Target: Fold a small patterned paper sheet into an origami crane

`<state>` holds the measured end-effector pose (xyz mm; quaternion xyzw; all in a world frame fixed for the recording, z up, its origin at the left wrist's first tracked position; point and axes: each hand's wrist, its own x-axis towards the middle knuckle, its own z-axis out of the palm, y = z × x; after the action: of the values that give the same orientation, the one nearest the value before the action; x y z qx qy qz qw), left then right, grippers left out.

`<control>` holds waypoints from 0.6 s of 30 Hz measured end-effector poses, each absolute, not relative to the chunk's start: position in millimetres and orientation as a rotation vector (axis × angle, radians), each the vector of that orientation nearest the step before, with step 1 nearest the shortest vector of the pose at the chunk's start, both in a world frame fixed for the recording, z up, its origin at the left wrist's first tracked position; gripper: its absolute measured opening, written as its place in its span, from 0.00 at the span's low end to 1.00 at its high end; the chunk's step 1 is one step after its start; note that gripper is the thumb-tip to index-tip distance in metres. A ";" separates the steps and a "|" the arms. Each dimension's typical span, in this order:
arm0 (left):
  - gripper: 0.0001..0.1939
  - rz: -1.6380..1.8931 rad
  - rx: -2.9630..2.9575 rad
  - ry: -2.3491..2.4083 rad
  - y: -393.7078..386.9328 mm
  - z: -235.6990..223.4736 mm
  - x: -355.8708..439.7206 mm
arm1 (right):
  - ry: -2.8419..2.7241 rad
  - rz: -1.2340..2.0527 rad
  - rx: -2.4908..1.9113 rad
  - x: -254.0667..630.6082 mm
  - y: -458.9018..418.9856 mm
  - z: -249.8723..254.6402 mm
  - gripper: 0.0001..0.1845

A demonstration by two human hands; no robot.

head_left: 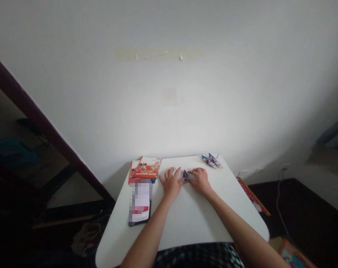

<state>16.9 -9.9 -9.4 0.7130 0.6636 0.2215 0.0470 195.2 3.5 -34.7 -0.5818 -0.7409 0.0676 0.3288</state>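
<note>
A small folded piece of blue, red and white patterned paper (185, 176) lies on the white table (185, 216), between my two hands. My left hand (171, 184) rests palm down just left of it, fingers spread, thumb touching the paper's edge. My right hand (200, 180) lies on the paper's right side, its fingers curled and pressing down on the fold. Both forearms reach in from the bottom of the view.
A finished folded paper figure (211, 160) sits at the table's far right corner. A red-orange paper pack (145, 170) and a dark phone (140, 203) lie at the left. The white wall stands right behind the table. Patterned paper (252, 197) hangs off the right edge.
</note>
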 end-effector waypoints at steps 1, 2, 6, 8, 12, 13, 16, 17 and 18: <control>0.25 0.683 2.172 2.025 -9.3 -9.9 16.8 | -1.945 0.171 -1.522 195.1 3.9 -35.2 0.16; 0.23 0.686 2.171 2.020 -8.9 -10.1 16.7 | -1.952 0.168 -1.520 194.9 4.1 -35.6 0.17; 0.18 0.716 2.167 1.993 -8.6 -9.9 16.8 | -1.959 0.184 -1.519 193.6 4.0 -34.7 0.18; 0.17 0.733 2.165 1.987 -8.5 -10.1 16.9 | -1.951 0.209 -1.521 192.9 4.2 -32.7 0.18; 0.17 0.757 2.157 1.980 -8.2 -10.9 16.8 | -1.933 0.272 -1.550 191.7 5.8 -27.0 0.12; 0.16 0.768 2.154 1.978 -8.4 -10.6 16.8 | -1.932 0.285 -1.558 191.5 6.1 -25.6 0.10; 0.14 0.816 2.129 1.962 -10.6 -7.5 17.0 | -1.929 0.313 -1.567 191.2 5.7 -22.6 0.09; 0.13 0.835 2.114 1.954 -11.7 -5.9 17.0 | -1.926 0.317 -1.567 191.2 5.2 -22.2 0.09; 0.12 0.854 2.098 1.944 -12.8 -4.3 16.9 | -1.923 0.317 -1.567 191.1 4.6 -22.0 0.09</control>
<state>16.9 -12.8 -4.3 0.7007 0.6492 0.2852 0.0781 191.1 4.6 -22.0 -0.5946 -0.7299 0.1204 0.3150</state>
